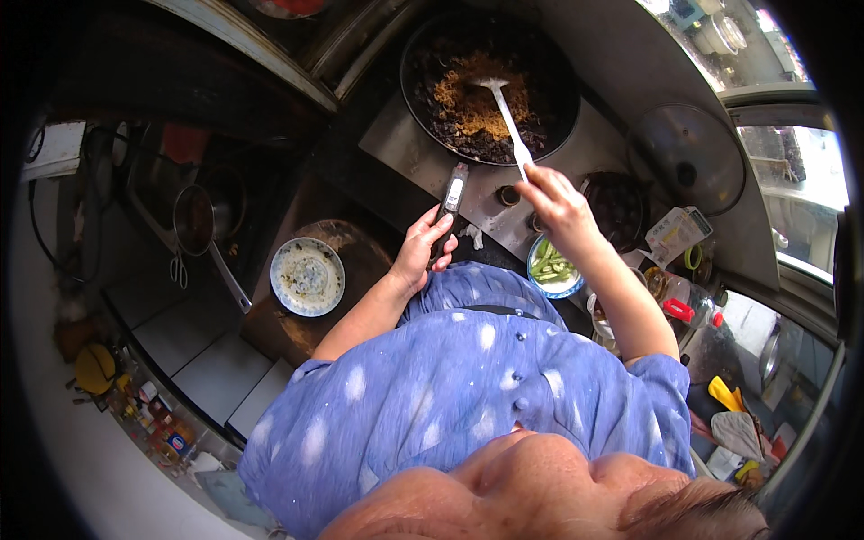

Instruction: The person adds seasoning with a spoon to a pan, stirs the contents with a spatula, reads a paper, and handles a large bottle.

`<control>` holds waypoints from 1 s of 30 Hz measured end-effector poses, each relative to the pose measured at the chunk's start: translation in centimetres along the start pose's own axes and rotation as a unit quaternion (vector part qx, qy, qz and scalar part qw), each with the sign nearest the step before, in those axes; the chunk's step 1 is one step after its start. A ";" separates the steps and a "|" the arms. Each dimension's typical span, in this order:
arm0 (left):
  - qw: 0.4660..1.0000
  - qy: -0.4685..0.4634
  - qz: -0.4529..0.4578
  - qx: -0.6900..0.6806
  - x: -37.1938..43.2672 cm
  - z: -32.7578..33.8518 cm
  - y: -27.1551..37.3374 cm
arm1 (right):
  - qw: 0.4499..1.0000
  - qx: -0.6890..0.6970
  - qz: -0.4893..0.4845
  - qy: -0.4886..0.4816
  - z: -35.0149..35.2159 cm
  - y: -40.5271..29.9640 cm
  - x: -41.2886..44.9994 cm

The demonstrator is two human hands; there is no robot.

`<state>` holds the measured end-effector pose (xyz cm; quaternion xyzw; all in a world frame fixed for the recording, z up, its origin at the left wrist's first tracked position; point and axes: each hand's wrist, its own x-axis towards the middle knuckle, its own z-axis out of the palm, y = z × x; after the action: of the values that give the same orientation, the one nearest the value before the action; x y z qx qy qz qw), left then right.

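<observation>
A large dark wok (pixel 412 101) stands at the top, holding browned, noodle-like shreds (pixel 496 125) and darker bits. My right hand (pixel 559 206) grips a pale-handled spatula (pixel 509 121), its metal blade among the shreds. My left hand (pixel 422 246) is closed around a dark handle (pixel 453 192) with a pale patch. That handle points up at the wok's near rim; whether the two are joined is hard to tell. Below my right hand, partly covered by the forearm, sits a blue-rimmed bowl (pixel 565 291) of sliced green vegetables (pixel 550 263).
On a round wooden board (pixel 358 239) at left rests a patterned plate (pixel 307 277) with food scraps. Farther left is a saucepan (pixel 196 219), its handle jutting toward me. At right, a glass lid (pixel 692 158) leans by the window, near a plastic bottle (pixel 682 297) and a carton (pixel 678 233).
</observation>
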<state>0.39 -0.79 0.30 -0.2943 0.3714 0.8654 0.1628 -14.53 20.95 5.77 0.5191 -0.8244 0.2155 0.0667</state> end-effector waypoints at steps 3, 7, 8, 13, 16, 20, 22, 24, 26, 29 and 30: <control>1.000 0.000 -0.013 0.006 -0.2 -0.1 -0.1 | 0.999 0.022 -0.028 0.004 -1.9 -2.8 -0.6; 1.000 -0.005 -0.004 0.007 -0.1 -0.1 -0.3 | 0.998 0.052 0.003 -0.022 -1.0 -1.6 0.5; 1.000 -0.005 -0.007 0.008 0.0 0.0 -0.2 | 0.999 0.039 0.009 -0.016 0.0 -0.8 0.5; 1.000 -0.003 -0.004 0.004 0.0 -0.3 -0.2 | 0.999 0.047 0.007 -0.021 -2.3 -1.2 0.1; 1.000 0.006 -0.001 -0.001 -0.2 0.0 -0.1 | 0.998 0.054 0.009 -0.020 -6.4 -2.9 -0.3; 1.000 0.009 -0.008 -0.001 -0.2 0.2 -0.1 | 0.994 0.066 0.024 -0.078 -6.0 -2.7 -0.4; 1.000 0.008 -0.004 0.001 -0.1 0.1 -0.1 | 0.997 0.056 0.031 -0.052 -4.6 -1.3 -0.2; 1.000 0.008 0.003 0.002 0.2 -0.1 0.0 | 0.998 0.057 0.031 -0.019 -4.4 -1.0 -0.6; 1.000 0.001 -0.001 0.002 0.1 -0.5 -0.4 | 0.998 0.057 0.022 -0.022 -6.0 -2.9 -0.6; 1.000 0.014 -0.009 0.003 -0.4 -0.1 -0.1 | 0.996 0.058 0.008 -0.062 -7.0 -4.2 -1.1; 1.000 0.011 -0.010 0.005 -0.4 0.1 0.0 | 0.997 0.037 0.002 -0.060 -6.0 -3.7 -1.3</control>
<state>0.60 -0.74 0.60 -0.3069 0.3743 0.8586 0.1689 -11.35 23.27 11.81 0.5315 -0.8195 0.2143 -0.0030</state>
